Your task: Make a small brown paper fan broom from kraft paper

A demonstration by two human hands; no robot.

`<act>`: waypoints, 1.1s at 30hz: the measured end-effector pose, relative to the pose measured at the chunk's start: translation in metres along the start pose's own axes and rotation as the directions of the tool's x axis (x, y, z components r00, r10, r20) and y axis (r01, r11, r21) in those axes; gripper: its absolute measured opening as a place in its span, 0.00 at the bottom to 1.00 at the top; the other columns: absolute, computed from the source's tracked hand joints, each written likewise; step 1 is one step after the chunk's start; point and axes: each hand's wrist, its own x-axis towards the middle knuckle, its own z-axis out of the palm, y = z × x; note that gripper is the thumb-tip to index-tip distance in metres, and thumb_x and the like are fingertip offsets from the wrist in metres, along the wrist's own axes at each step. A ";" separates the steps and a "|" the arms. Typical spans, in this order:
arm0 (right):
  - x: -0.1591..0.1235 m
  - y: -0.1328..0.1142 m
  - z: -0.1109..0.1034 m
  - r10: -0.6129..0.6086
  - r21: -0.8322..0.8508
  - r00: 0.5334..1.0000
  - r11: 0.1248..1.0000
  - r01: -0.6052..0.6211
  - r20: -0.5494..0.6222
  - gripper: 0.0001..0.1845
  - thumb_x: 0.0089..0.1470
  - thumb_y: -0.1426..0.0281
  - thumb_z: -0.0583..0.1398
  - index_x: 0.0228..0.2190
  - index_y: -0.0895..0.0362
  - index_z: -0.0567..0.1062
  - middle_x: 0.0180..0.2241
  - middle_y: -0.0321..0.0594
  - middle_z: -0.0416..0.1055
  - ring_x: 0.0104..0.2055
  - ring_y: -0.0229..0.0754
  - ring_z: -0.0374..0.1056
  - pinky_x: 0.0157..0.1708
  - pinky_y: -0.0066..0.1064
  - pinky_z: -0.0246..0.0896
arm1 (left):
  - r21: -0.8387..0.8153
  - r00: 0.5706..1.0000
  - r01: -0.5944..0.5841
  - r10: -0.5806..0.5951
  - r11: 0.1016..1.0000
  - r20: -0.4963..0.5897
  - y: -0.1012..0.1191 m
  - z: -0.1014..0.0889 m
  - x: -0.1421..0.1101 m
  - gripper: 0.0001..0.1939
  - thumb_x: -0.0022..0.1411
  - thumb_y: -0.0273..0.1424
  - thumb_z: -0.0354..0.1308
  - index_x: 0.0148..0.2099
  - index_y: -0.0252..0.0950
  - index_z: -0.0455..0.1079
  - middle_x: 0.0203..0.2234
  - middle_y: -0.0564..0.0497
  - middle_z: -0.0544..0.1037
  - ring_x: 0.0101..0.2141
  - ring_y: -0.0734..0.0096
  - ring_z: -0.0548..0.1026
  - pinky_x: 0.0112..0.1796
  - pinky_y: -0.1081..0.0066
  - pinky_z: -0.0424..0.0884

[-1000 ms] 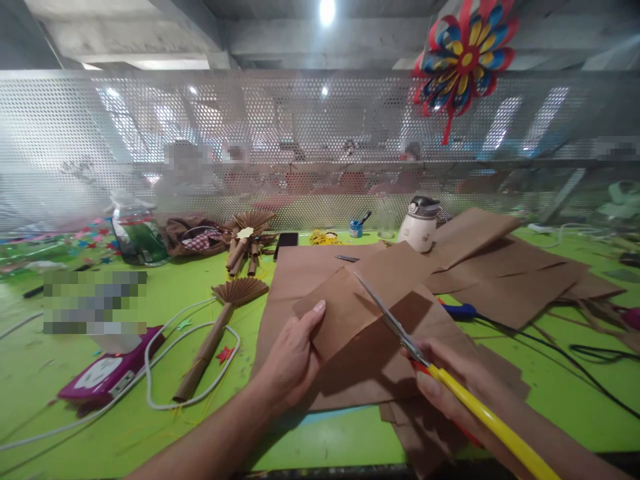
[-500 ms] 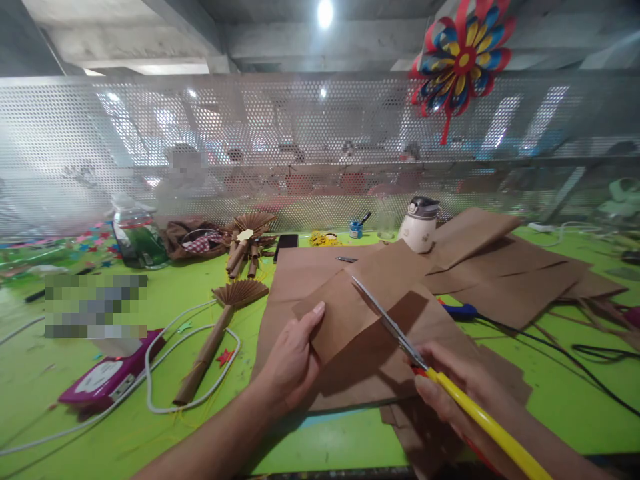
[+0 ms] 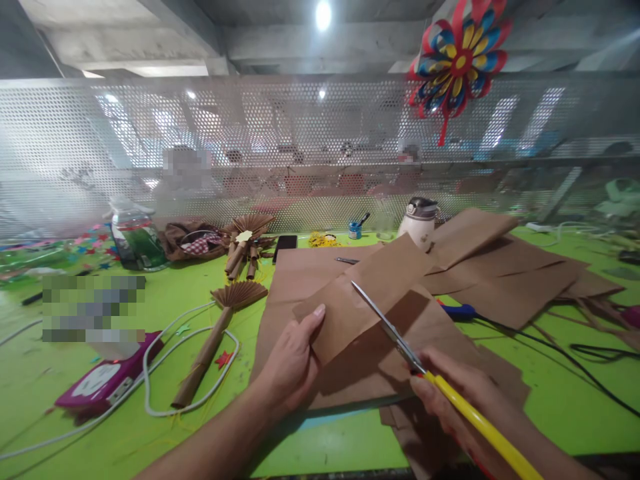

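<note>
My left hand (image 3: pixel 295 353) pinches the lower left edge of a rectangular sheet of brown paper (image 3: pixel 340 313), thumb on top. The sheet is held up at a slant above a larger brown sheet (image 3: pixel 290 273) lying on the table. In my right hand (image 3: pixel 450 393) is a pair of scissors (image 3: pixel 385 327) with a yellow handle and some red showing. The blades lie across the held sheet from its lower right edge, tips near its middle; they look nearly closed. My fingers partly hide the handles.
More brown paper sheets (image 3: pixel 515 287) lie to the right, beside a black cable with a blue handle (image 3: pixel 457 312). A white kettle-like bottle (image 3: pixel 417 223) stands behind. At left are a purple power strip (image 3: pixel 107 383), a white cord and a rolled-paper stick with a paper fan (image 3: pixel 205 353).
The held paper's right part has tipped up slightly, and the scissors have shifted a little down. Both hands keep their hold. The whole view has moved slightly.
</note>
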 end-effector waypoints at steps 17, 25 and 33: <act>0.004 0.000 0.004 0.042 0.117 0.996 0.992 -0.051 0.078 0.27 0.52 0.45 0.52 0.36 0.56 0.70 0.18 0.29 0.54 0.15 0.29 0.46 0.11 0.20 0.45 | 0.021 0.993 0.095 -0.096 0.995 0.062 -0.003 0.000 -0.002 0.17 0.60 0.31 0.55 0.51 0.34 0.70 0.37 0.46 0.81 0.45 0.56 0.76 0.45 0.63 0.72; 0.003 0.003 0.005 0.100 0.087 0.992 0.991 -0.106 0.079 0.28 0.51 0.43 0.50 0.30 0.56 0.67 0.16 0.30 0.58 0.15 0.29 0.52 0.12 0.19 0.49 | 0.016 0.991 0.109 -0.110 0.994 0.082 -0.004 0.000 -0.005 0.18 0.61 0.33 0.55 0.52 0.31 0.69 0.40 0.42 0.79 0.44 0.55 0.76 0.45 0.62 0.72; 0.008 0.010 0.005 0.064 0.145 0.993 0.986 -0.079 0.100 0.27 0.50 0.44 0.53 0.35 0.56 0.68 0.20 0.31 0.61 0.18 0.31 0.56 0.15 0.20 0.52 | 0.020 0.991 0.109 -0.111 0.994 0.075 -0.003 0.001 -0.004 0.17 0.61 0.33 0.54 0.51 0.31 0.69 0.39 0.43 0.80 0.44 0.55 0.76 0.46 0.62 0.72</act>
